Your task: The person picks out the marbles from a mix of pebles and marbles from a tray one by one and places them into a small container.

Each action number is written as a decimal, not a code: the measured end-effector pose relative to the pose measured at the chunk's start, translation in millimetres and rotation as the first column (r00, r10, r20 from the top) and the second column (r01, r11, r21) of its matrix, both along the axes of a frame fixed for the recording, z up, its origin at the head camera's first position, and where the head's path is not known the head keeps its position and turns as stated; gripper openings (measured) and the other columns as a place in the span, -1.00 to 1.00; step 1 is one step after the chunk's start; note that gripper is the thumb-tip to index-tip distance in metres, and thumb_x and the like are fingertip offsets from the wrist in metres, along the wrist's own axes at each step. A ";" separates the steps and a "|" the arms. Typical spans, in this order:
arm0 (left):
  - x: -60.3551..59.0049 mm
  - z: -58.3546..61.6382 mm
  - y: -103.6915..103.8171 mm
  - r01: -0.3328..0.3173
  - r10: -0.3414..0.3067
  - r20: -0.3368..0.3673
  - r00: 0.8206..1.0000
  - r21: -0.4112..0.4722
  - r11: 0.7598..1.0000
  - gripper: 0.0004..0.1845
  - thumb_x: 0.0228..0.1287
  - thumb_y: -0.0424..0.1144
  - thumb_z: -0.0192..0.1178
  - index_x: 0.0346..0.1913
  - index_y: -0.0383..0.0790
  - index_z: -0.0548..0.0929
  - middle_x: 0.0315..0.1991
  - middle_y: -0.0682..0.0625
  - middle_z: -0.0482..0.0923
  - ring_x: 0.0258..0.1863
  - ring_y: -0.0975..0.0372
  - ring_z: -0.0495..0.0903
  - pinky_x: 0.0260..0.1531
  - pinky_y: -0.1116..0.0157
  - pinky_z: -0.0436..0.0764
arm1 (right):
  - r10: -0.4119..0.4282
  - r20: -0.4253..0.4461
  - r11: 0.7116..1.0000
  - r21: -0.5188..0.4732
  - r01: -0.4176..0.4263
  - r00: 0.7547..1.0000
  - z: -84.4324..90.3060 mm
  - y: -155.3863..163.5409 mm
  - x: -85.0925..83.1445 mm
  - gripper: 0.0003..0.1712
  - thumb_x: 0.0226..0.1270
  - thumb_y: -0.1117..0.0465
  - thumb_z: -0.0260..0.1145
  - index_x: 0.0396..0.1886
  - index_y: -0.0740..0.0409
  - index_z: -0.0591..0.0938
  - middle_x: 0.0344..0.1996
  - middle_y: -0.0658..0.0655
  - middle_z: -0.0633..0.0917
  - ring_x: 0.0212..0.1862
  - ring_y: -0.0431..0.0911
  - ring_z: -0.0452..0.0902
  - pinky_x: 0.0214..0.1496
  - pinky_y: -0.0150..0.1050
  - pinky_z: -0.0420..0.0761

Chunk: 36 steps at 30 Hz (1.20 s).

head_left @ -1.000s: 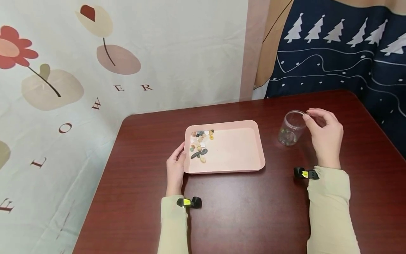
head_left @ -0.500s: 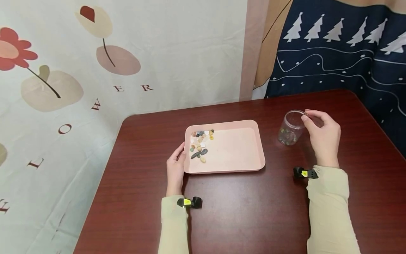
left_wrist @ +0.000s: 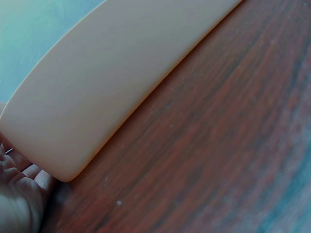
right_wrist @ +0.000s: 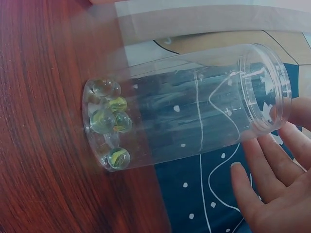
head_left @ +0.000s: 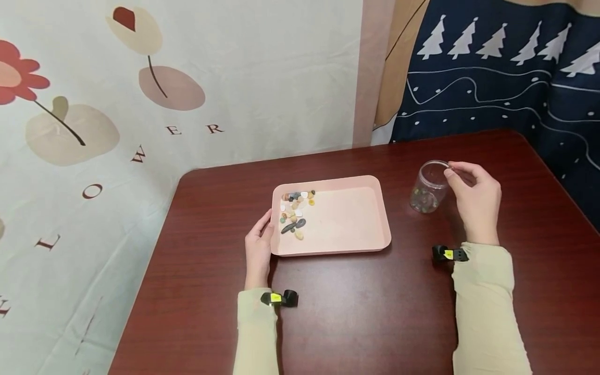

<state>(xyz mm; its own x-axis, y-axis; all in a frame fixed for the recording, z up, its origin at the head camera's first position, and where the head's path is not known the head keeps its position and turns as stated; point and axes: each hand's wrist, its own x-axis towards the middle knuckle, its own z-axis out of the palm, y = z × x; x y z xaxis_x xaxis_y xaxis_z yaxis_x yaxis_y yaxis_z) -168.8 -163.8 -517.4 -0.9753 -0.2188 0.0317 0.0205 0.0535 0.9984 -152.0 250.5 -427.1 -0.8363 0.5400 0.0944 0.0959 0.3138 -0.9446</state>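
Observation:
In the head view, my left hand [head_left: 258, 252] holds the left end of a shallow pink tray [head_left: 344, 221], its thumb at the rim. The left wrist view shows the fingers [left_wrist: 31, 171] curled at the tray's corner. Small mixed pebbles [head_left: 292, 216] lie along the tray's left side. To the right stands a clear lidless jar [head_left: 427, 190]. Several glass marbles [right_wrist: 118, 158] with yellow-green swirls lie at its bottom. My right hand [head_left: 477, 200] pinches the jar's rim from the right, with one fingertip over the mouth in the right wrist view.
Both hands work over a dark red wooden table [head_left: 356, 312]. A pale flower-print cloth [head_left: 281, 78] hangs behind it, and a navy curtain [head_left: 492, 94] with white trees hangs at the back right. Each wrist wears a black camera band [head_left: 280, 298].
My right hand has shifted slightly left at the jar's rim. The jar, tray, pebbles and left hand keep their places; the head view itself has drifted a little.

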 end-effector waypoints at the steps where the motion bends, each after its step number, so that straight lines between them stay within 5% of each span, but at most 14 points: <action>1: 0.0 -0.2 -0.2 -0.001 0.001 0.000 1.000 -0.001 1.000 -0.67 0.28 -0.26 0.03 0.09 0.05 0.52 0.09 0.15 0.44 0.07 0.33 0.40 -0.01 0.35 0.42 | 0.001 0.002 1.000 -0.004 -0.001 1.000 0.1 -0.2 0.1 -0.58 0.11 -0.08 0.26 -0.02 -0.13 0.60 -0.07 -0.06 0.59 -0.07 -0.23 0.46 -0.12 -0.49 0.46; 36: 1.3 3.8 1.0 -0.001 0.001 0.009 1.000 0.028 1.000 -0.67 0.28 -0.26 0.04 0.08 0.03 0.53 0.08 0.12 0.44 0.04 0.33 0.43 -0.03 0.37 0.44 | 0.005 -0.050 1.000 -0.012 -0.006 0.999 0.1 -0.9 -1.8 -0.64 0.13 -0.01 0.27 -0.06 -0.06 0.62 -0.12 -0.04 0.61 -0.11 -0.24 0.46 -0.23 -0.51 0.41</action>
<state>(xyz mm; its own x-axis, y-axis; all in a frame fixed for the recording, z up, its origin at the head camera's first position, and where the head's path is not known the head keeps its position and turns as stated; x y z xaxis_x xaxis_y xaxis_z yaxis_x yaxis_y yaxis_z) -167.6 -162.9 -513.6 -0.9753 -0.2201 0.0166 0.0112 0.0260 0.9996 -153.8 249.7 -427.0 -0.8336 0.5368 0.1298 0.0467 0.3026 -0.9520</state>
